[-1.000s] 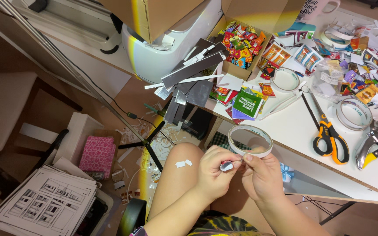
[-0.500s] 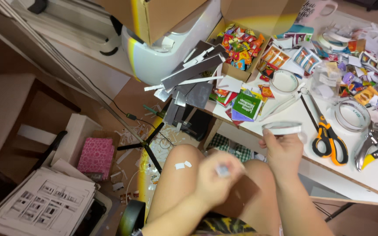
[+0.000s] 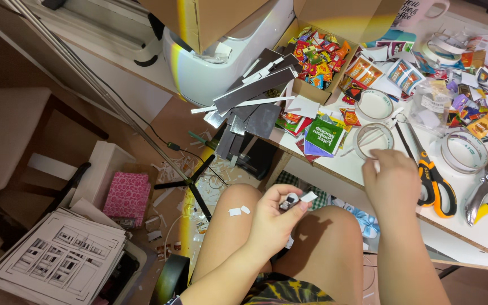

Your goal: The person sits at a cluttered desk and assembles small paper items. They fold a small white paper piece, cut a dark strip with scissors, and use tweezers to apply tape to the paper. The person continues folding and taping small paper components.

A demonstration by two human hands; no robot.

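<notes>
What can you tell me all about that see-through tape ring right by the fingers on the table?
The clear tape roll is a thin, see-through ring with a whitish rim and an open middle that shows the white table beneath. It lies flat near the table's front edge, between a green packet and the orange-handled scissors. The right hand reaches over it, fingertips at its near rim; whether they touch it cannot be told.
</notes>
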